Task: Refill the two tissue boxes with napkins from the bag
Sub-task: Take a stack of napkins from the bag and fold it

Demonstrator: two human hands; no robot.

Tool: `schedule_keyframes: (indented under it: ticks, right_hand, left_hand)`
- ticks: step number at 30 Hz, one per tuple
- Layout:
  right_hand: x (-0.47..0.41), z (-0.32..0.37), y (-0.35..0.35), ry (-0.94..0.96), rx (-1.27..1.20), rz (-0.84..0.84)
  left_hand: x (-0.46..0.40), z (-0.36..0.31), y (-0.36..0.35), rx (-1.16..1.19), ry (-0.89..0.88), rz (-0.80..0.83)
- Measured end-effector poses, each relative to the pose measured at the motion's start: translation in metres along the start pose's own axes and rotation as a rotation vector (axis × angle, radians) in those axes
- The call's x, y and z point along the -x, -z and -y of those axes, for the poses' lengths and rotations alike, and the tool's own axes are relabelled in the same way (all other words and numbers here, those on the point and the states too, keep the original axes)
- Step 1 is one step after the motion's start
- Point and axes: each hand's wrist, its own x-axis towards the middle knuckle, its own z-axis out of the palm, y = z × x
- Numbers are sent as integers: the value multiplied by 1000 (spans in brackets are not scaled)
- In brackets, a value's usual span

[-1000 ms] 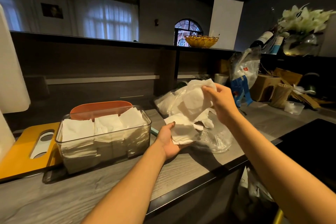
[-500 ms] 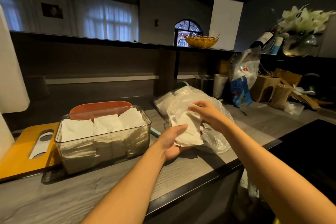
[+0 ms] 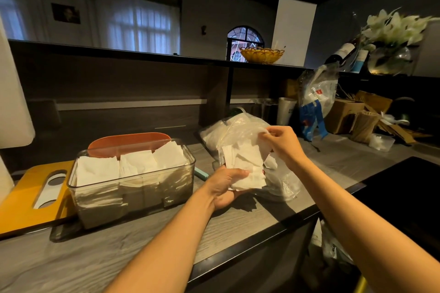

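Dim light is falling across a grey wood-grain worktop (image 3: 71,266) that is carrying everything, with the clear rectangular plastic tissue box (image 3: 133,185) serving as the landmark. That box is standing open and is packed with three rows of white folded napkins (image 3: 135,164). Just behind it an orange oval-ended box (image 3: 128,143) is lying, and touching its left side a flat yellow lid with an oval slot (image 3: 31,195) is resting on the worktop.

To the right of the clear box, near it but apart, a crumpled transparent plastic bag (image 3: 238,131) is sitting, with more white napkins showing through it. In front of that bag the left hand (image 3: 226,188) is cupping a loose stack of white paper napkins (image 3: 247,169) from below, thumb curling over the lower edge. Above the stack the right hand (image 3: 283,143) is pinching the top edge of a napkin between thumb and fingers (image 3: 269,132), right against the bag's mouth.

Far to the right of the clear box, brown cardboard boxes (image 3: 345,112) are crowding the worktop's back corner. On the dark shelf above, a yellow woven basket (image 3: 262,54) is standing.
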Motion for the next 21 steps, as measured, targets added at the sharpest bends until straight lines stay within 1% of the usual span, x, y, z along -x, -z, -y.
schedule_keyframes:
  ticks: [2,4,7,9,13,16,18,21]
  right_hand:
    - [-1,3,3,12,10,-12]
    - [-1,9,7,39,-37,-20]
    - [2,24,16,53,-207,-42]
    - [3,33,19,52,-278,-48]
    - [3,42,20,42,-269,-31]
    - [4,48,26,-1,-447,39]
    - [2,48,30,-36,-549,143]
    - [0,40,26,-151,-544,326]
  left_hand:
    - [1,-1,-1,19,15,-49]
    - [-1,-1,0,42,28,-106]
    - [-1,-2,1,100,22,-160]
    - [-1,-3,1,137,11,-160]
    - [-1,-2,-1,123,-3,-140]
    - [-1,-2,0,154,11,-179]
    - [-1,-4,0,211,6,-179]
    - [-1,-6,-1,267,-16,-148]
